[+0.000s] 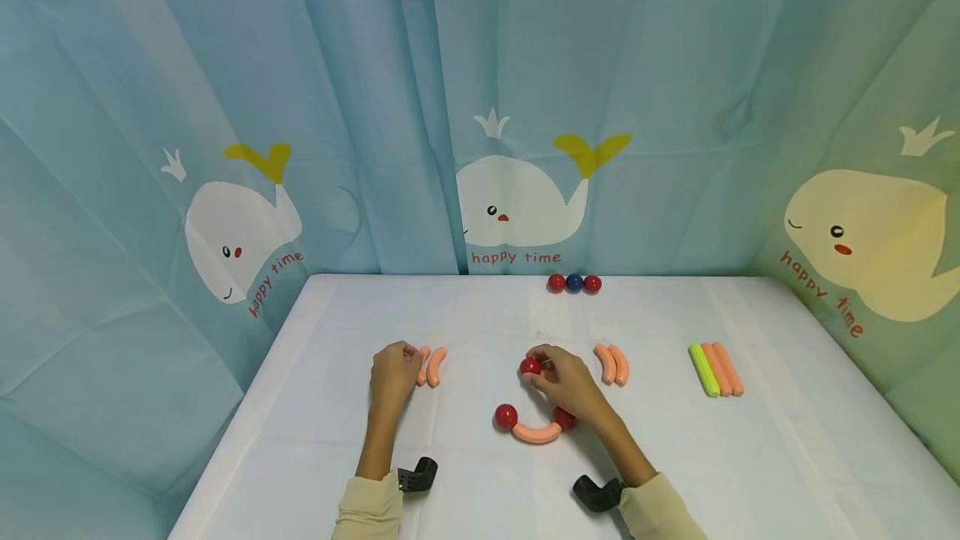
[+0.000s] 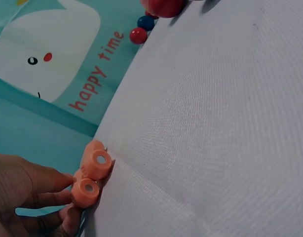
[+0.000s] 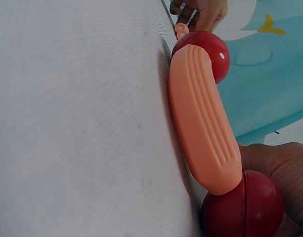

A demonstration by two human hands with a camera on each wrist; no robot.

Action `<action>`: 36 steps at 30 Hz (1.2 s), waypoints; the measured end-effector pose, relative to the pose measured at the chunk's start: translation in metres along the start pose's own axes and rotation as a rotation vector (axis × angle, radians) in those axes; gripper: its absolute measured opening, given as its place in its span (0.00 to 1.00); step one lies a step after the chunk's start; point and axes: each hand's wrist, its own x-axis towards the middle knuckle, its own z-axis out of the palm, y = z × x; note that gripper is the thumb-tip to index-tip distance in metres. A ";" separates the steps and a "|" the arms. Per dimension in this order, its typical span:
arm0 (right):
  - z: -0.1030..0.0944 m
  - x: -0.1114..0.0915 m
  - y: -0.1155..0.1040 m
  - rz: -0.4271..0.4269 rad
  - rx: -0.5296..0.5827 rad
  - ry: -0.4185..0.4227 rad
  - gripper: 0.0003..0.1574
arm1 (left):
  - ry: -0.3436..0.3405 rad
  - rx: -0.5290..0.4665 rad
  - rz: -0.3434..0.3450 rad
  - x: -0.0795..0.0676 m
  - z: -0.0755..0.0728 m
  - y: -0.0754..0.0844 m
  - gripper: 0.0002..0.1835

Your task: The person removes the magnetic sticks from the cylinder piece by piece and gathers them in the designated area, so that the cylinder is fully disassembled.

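With its fingertips and thumb, my left hand [image 1: 392,373] pinches the left one of two curved orange magnetic sticks [image 2: 85,192], which lie side by side with round silvery ends. The other curved stick [image 1: 436,367] lies against it. My right hand [image 1: 568,380] holds a red ball [image 1: 530,367] between thumb and fingers, close over the table. In front of that hand lies an arc: a curved orange stick [image 1: 536,433] with a red ball [image 1: 506,417] at its left end and another red ball [image 3: 243,207] at its right end, partly covered by the hand in the head view.
Two more curved orange sticks [image 1: 611,365] lie right of my right hand. Farther right are straight sticks, one yellow-green [image 1: 704,370] and two orange [image 1: 724,368]. Two red balls and a blue ball [image 1: 574,283] line the white table's [image 1: 465,307] back edge, before a whale-print curtain [image 1: 675,65].
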 end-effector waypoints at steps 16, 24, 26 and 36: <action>0.002 0.000 0.000 0.011 0.015 0.003 0.22 | -0.020 0.041 -0.014 0.000 0.003 -0.001 0.12; 0.002 0.000 0.000 0.002 0.019 0.010 0.22 | -0.011 0.034 -0.017 0.000 0.002 0.001 0.09; 0.002 0.000 0.000 -0.002 0.019 0.012 0.22 | -0.011 0.033 -0.020 0.000 0.002 0.001 0.09; 0.000 -0.001 0.001 0.003 0.004 0.012 0.23 | 0.001 0.022 0.013 0.000 0.004 0.001 0.10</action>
